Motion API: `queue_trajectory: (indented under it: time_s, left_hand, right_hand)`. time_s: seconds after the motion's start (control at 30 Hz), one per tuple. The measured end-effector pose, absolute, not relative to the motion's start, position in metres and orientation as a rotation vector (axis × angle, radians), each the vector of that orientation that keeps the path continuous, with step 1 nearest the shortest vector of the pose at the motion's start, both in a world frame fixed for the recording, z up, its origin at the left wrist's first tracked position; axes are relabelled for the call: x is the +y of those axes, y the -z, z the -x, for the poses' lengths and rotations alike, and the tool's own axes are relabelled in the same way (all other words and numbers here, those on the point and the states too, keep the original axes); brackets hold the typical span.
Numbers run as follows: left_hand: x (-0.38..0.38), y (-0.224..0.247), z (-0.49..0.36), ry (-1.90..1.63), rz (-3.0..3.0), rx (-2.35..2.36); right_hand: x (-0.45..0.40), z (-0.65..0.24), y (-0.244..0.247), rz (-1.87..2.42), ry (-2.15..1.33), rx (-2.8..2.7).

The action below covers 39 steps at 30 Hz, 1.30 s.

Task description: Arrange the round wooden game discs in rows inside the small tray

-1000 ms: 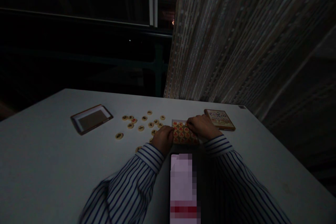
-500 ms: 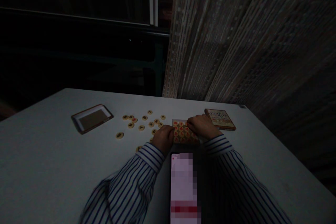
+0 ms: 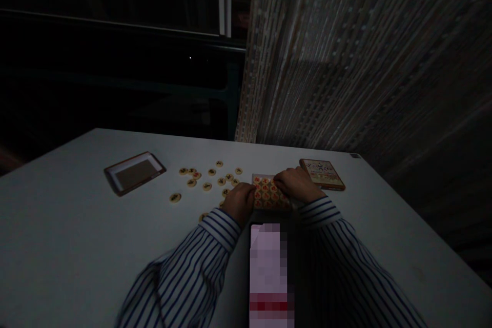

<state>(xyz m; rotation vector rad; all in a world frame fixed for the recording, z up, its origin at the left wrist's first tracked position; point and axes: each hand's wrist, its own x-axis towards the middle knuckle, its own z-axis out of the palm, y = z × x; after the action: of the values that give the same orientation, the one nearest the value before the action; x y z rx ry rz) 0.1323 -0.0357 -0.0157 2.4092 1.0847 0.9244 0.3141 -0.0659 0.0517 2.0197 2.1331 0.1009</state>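
A shallow box [image 3: 263, 176] filled with rows of red-lettered Chinese chess pieces [image 3: 266, 196] rests on the white table in front of me. My left hand [image 3: 240, 202] has its fingers closed at the box's left side. Over on the right, my right hand [image 3: 298, 185] is closed with its fingertips at the box's upper right, covering some pieces there. Whether either hand pinches a single piece is hidden. Loose round chess pieces [image 3: 206, 186], most with dark characters and one with red, lie scattered left of the box. Several are partly covered by my left hand and sleeve.
A phone [image 3: 267, 266] with a lit screen lies between my forearms. On the left of the table [image 3: 77, 246] is an open box lid or tray [image 3: 134, 173]. A printed flat case [image 3: 323, 174] sits behind my right hand. A bead-string curtain [image 3: 326, 61] hangs past the far edge.
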Motion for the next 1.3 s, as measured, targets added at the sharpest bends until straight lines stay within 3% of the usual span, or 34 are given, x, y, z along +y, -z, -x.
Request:
queue_trajectory:
  time_s: [1.3]
  left_hand:
    - [-0.0354,0.0155,-0.1321,-0.923,-2.423,1.093]
  right_hand:
    - [-0.0667,-0.3137,-0.0488,-1.987,-0.131,2.175]
